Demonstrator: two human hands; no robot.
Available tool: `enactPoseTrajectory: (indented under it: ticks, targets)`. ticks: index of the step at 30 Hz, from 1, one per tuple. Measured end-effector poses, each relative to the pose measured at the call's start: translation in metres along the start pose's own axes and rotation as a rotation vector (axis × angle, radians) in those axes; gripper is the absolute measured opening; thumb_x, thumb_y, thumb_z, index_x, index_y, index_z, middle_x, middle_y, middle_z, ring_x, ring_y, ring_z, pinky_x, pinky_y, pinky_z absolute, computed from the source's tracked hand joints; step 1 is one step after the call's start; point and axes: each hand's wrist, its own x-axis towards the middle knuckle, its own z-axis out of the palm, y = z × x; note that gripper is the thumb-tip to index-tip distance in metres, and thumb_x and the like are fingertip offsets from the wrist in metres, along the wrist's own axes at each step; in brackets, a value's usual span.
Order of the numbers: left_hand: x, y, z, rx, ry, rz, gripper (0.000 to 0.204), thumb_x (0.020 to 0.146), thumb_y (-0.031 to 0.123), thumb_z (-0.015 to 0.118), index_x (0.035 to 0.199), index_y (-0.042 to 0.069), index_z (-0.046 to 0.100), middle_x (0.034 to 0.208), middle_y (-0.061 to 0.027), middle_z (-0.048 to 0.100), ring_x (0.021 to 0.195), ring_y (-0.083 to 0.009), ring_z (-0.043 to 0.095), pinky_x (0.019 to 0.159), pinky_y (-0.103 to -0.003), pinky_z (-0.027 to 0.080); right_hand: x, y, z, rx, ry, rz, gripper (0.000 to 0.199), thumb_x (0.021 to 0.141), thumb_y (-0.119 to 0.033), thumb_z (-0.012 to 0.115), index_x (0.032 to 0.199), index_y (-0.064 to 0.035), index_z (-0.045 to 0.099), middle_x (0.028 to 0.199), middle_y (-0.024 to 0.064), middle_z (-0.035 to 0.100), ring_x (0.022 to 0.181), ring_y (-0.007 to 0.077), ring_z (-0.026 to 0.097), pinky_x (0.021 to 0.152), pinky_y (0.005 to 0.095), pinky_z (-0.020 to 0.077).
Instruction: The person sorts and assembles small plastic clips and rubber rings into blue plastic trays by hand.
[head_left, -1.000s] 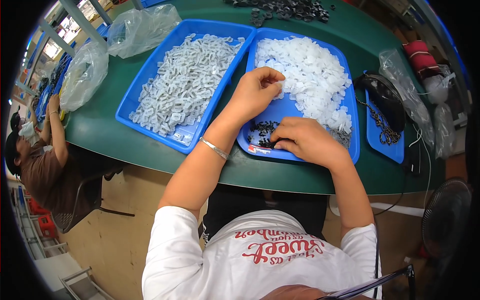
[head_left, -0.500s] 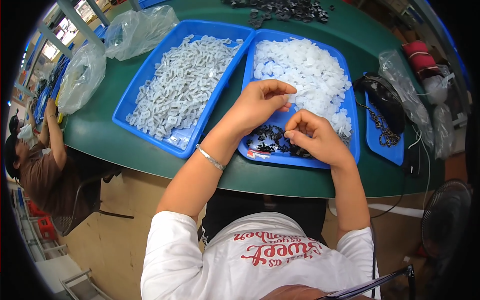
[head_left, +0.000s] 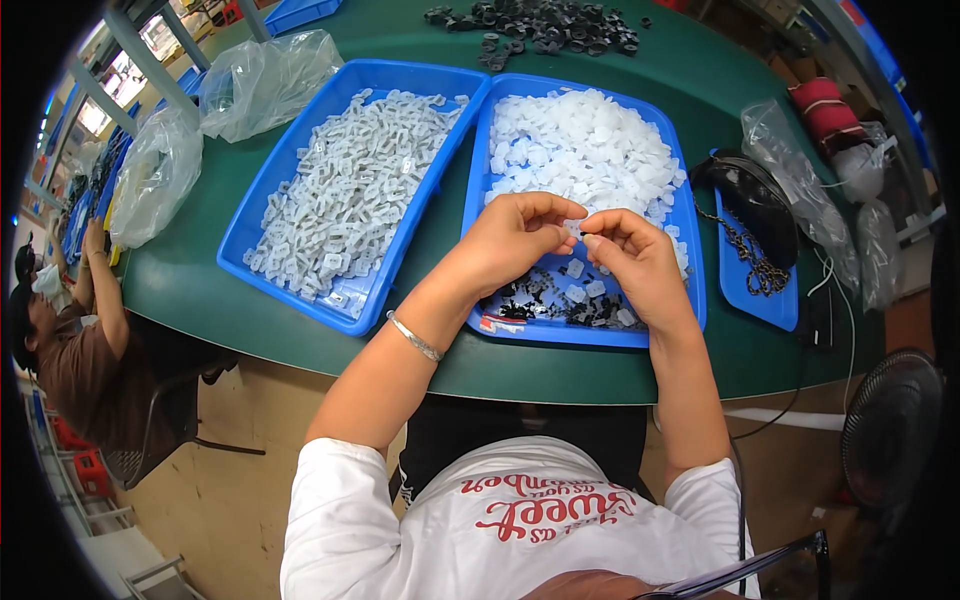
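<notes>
Hands, left hand (head_left: 515,240) and right hand (head_left: 630,255), pinch one small white piece (head_left: 576,229) above tray's near rim (head_left: 560,334)

Both hands, left (head_left: 515,240) and right (head_left: 635,262), hover together over the near half of the right-hand blue plastic tray (head_left: 690,300), where a heap of white plastic pieces (head_left: 580,150) fills the far half and small black parts (head_left: 540,300) litter the near floor. Leftward the way is walled by the second blue plastic tray of pale clips (head_left: 345,205), rim touching rim (no gap between them), and rightward by a small blue tray with a dark chain (head_left: 755,265). Bare green desk (head_left: 440,360) shows only as a narrow strip along the near edge and between the trays and the far pile of black rings (head_left: 540,25).
</notes>
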Motion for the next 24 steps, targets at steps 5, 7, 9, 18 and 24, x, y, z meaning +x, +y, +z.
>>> enactPoseTrajectory:
  ticks: [5,7,9,18,24]
  targets:
    - [0.0010,-0.0016,-0.0006,0.014,0.032,0.018,0.030,0.090,-0.001,0.060,0.119,-0.007,0.063,0.105,-0.0107,0.068,0.088,-0.0134,0.066,0.084,-0.026,0.054,-0.0011,0.0012,0.0020,0.008,-0.052,0.022,0.014,0.095,-0.003,0.059,0.107,0.0013,0.063,0.093,0.0023,0.064,0.081,0.0064,0.056,0.074,0.0215,0.0475]
    - [0.0016,-0.0022,-0.0025,0.036,0.056,0.035,0.030,0.090,-0.001,0.060,0.120,-0.007,0.063,0.105,-0.0110,0.068,0.089,-0.0139,0.066,0.084,-0.026,0.054,-0.0026,0.0002,0.0043,-0.006,-0.104,0.044,0.014,0.095,-0.004,0.059,0.107,0.0014,0.063,0.093,0.0024,0.063,0.080,0.0065,0.056,0.074,0.0217,0.0477]
    - [0.0014,0.0001,-0.0034,0.093,0.085,0.068,0.030,0.090,-0.001,0.060,0.120,-0.007,0.063,0.107,-0.0114,0.067,0.089,-0.0149,0.067,0.084,-0.027,0.054,-0.0041,0.0005,0.0048,-0.020,-0.157,0.066,0.013,0.096,-0.004,0.058,0.107,0.0015,0.063,0.092,0.0024,0.063,0.080,0.0067,0.056,0.074,0.0219,0.0479]
    - [0.0003,-0.0002,-0.0017,0.090,0.063,0.047,0.029,0.091,-0.001,0.059,0.119,-0.007,0.064,0.105,-0.0114,0.068,0.091,-0.0151,0.067,0.083,-0.028,0.054,-0.0065,-0.0031,0.0042,0.009,-0.258,0.173,0.013,0.095,-0.004,0.061,0.106,0.0022,0.063,0.090,0.0026,0.062,0.078,0.0077,0.058,0.072,0.0221,0.0494]
    - [0.0004,-0.0020,-0.0008,0.075,0.004,0.034,0.028,0.091,-0.001,0.058,0.118,-0.007,0.065,0.103,-0.0105,0.069,0.090,-0.0129,0.066,0.083,-0.027,0.054,-0.0037,-0.0014,0.0023,0.047,-0.150,0.087,0.013,0.094,-0.004,0.062,0.106,0.0022,0.063,0.092,0.0047,0.065,0.080,0.0083,0.060,0.073,0.0230,0.0509]
